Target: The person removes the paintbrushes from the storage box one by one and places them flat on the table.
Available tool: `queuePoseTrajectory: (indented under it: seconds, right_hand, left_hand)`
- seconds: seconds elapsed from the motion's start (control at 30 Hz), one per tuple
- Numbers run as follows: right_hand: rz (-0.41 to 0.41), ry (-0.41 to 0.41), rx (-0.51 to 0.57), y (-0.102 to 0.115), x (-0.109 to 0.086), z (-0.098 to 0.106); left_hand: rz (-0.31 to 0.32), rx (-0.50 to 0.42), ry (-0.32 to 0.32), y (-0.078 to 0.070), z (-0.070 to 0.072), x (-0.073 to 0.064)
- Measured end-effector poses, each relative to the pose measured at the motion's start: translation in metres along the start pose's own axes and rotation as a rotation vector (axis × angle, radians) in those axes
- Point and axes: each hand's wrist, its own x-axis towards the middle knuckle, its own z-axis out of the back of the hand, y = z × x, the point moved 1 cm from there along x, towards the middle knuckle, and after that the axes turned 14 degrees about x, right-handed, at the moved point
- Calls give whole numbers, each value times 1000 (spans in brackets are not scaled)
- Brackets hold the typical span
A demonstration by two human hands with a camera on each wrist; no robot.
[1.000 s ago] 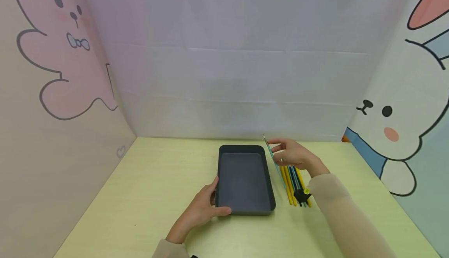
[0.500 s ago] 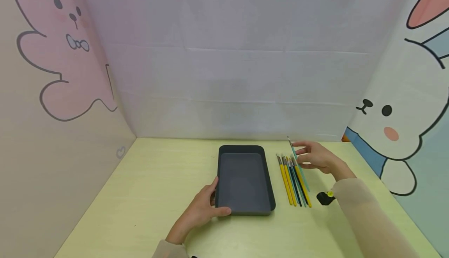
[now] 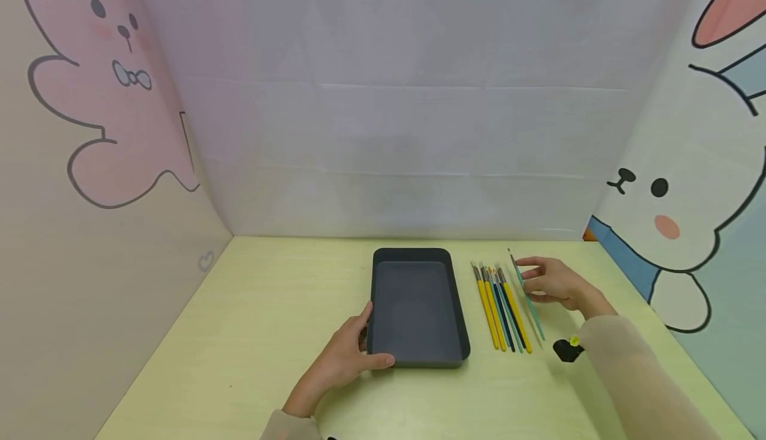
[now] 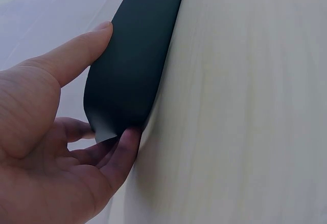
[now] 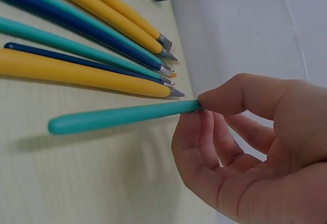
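Note:
A dark grey rectangular tray (image 3: 419,307) lies on the table, nothing in it. My left hand (image 3: 346,350) grips its near left corner, thumb over the rim; the left wrist view shows the fingers (image 4: 125,152) under the corner. My right hand (image 3: 553,284) pinches a thin teal paintbrush (image 3: 531,307) between thumb and fingertips. In the right wrist view that paintbrush (image 5: 122,117) hangs just over the table, its shadow below. To its left lies a row of several paintbrushes with yellow, teal and dark blue handles, among them a yellow paintbrush (image 3: 516,314).
The pale yellow table (image 3: 269,307) meets a white back wall (image 3: 407,127). Side panels carry a pink cartoon figure (image 3: 120,127) at left and a white rabbit (image 3: 700,207) at right. A black wrist device (image 3: 567,350) shows by the right sleeve.
My right hand has carried the teal paintbrush rightward, from beside the tray across to the right of the row, and lowered it. The left hand and the tray have stayed put.

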Motion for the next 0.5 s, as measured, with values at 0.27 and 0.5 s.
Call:
queuePoseTrajectory:
  seconds: [0.27,0.5]
  right_hand:
    - [2,-17,-56,-13,6,-2]
    - [-27,-46,-70,-19,11,-6]
  left_hand:
    - [6,16,-2,0,0,0]
    - [3,5,-1,-1,0,-1]
